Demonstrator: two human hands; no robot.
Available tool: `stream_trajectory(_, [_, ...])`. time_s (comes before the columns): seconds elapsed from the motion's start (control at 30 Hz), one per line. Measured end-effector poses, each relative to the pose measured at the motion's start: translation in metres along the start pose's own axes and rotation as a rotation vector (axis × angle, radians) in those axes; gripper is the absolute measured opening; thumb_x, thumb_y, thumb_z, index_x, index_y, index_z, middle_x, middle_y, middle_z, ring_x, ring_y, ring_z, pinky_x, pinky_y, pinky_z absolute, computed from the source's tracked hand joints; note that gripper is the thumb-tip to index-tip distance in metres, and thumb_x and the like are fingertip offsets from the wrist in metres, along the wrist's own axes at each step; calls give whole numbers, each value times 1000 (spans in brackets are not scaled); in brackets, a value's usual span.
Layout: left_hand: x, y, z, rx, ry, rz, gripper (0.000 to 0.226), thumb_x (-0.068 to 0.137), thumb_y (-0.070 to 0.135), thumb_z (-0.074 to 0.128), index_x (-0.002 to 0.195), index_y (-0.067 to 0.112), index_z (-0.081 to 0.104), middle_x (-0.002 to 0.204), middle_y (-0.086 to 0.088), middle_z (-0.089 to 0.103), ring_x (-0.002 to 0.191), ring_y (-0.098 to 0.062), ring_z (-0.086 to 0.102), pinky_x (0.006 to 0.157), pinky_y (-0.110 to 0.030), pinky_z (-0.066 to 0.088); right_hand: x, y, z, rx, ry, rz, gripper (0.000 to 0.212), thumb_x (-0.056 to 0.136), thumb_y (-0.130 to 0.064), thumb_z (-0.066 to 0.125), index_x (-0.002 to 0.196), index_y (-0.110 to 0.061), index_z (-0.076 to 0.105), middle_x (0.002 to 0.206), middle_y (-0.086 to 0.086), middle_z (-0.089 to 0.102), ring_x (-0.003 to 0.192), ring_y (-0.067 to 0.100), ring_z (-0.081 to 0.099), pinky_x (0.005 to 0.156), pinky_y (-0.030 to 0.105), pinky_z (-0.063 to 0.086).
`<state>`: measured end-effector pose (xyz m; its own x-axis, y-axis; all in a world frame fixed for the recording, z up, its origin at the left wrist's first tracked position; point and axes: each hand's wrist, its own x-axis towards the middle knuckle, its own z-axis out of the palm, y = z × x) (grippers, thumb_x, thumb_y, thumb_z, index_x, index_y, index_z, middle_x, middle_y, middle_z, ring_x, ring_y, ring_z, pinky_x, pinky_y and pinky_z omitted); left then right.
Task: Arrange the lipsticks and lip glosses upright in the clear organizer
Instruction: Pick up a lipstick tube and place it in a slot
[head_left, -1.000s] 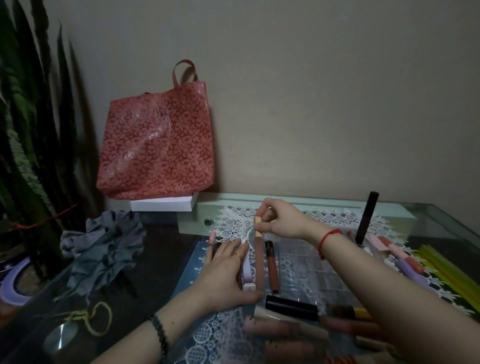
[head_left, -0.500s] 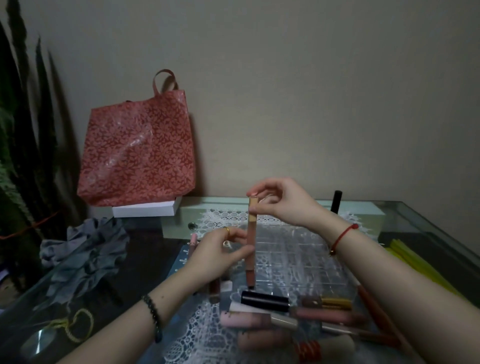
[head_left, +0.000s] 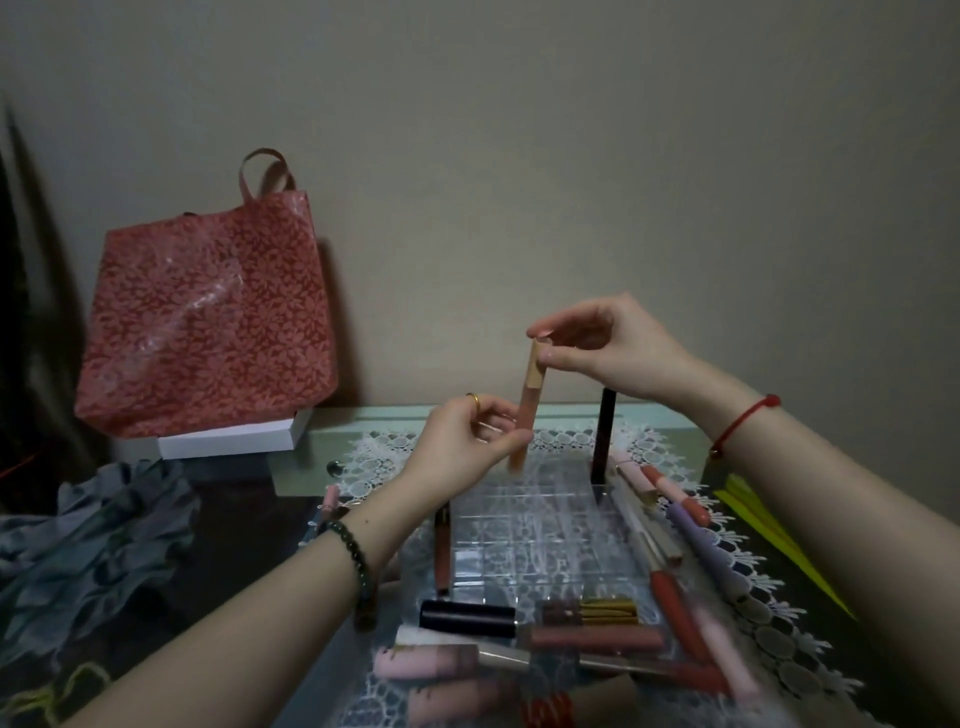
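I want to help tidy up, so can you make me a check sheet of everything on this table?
Surface: glass table with a white lace mat.
Job's things: clear organizer on the mat; black tube stands upright at its far right corner; peach lip gloss held above it; other tubes lie around it.
Clutter: grey cloth, red bag on a white box, yellow strips.
Hands: left hand pinches the gloss's lower part; right hand pinches its top.
Cables: nothing seen.
Surroundings: plain beige wall.
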<state>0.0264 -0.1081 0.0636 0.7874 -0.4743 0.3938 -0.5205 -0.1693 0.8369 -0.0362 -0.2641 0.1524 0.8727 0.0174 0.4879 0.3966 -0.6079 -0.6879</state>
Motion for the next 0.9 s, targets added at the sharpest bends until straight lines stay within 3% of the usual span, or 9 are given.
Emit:
stream_trajectory(0.13, [12, 6, 21, -22, -18, -2, 18, 73, 17, 75, 77, 28, 61, 74, 3, 67, 70, -13, 61, 75, -28, 50, -2, 6, -14, -43, 22, 24, 23, 76, -5, 69, 98, -12, 68, 95, 16, 70, 82, 15, 61, 87, 34, 49])
stream_trajectory(0.23, [17, 5, 34, -8, -25, 0, 17, 72, 20, 75, 78, 28, 61, 75, 4, 69, 76, -12, 65, 79, -27, 51, -4, 13, -22, -61, 36, 36, 24, 77, -4, 68, 101, -4, 68, 96, 19, 70, 83, 14, 61, 80, 19, 49])
stream_trajectory(0.33, [20, 2, 43, 16, -28, 18, 15, 72, 20, 75, 78, 27, 63, 74, 8, 68, 74, -4, 65, 75, -18, 50, -6, 21, -25, -72, 53, 54, 25, 77, -3, 68, 101, -1, 67, 97, 19, 69, 83, 14, 60, 72, 9, 47])
stream_trajectory(0.43, [23, 1, 49, 18, -27, 36, 15, 72, 18, 75, 72, 28, 65, 70, 15, 66, 66, 5, 61, 67, -8, 45, -8, 28, -26, -78, 60, 77, 25, 77, -4, 69, 102, -2, 67, 98, 19, 69, 85, 17, 62, 74, 13, 47])
stream_trajectory(0.5, [24, -1, 52, 28, -37, 41, 16, 72, 17, 75, 70, 29, 65, 69, 16, 66, 65, 5, 61, 67, -8, 45, -9, 32, -26, -79, 56, 92, 25, 77, -4, 68, 102, -1, 67, 98, 19, 69, 86, 18, 62, 79, 18, 47])
stream_trajectory(0.57, [23, -3, 55, 42, -38, 49, 17, 71, 16, 76, 70, 30, 65, 70, 16, 66, 65, 7, 61, 67, -7, 45, -10, 36, -25, -93, 46, 103, 24, 77, -5, 68, 101, -2, 68, 97, 19, 69, 83, 15, 60, 76, 15, 46])
stream_trajectory(0.63, [22, -6, 56, 65, -34, 42, 17, 70, 17, 76, 70, 30, 65, 70, 16, 67, 67, 7, 62, 71, -11, 46, -11, 39, -23, -102, 37, 111, 23, 77, -5, 68, 101, -3, 68, 96, 19, 70, 82, 14, 60, 70, 7, 45])
stream_trajectory(0.77, [19, -12, 58, 127, -39, 19, 16, 69, 23, 76, 68, 33, 64, 71, 16, 68, 73, 5, 63, 77, -19, 47, -12, 46, -21, -128, 18, 130, 23, 77, -6, 69, 100, -5, 69, 96, 16, 70, 91, 24, 65, 70, 4, 43])
stream_trajectory(0.9, [17, -15, 59, 139, -38, -6, 16, 70, 22, 76, 69, 33, 65, 69, 16, 68, 72, 5, 63, 77, -22, 47, -14, 49, -18, -162, -14, 134, 21, 76, -9, 71, 97, -8, 70, 90, 9, 70, 82, 13, 61, 67, 1, 41])
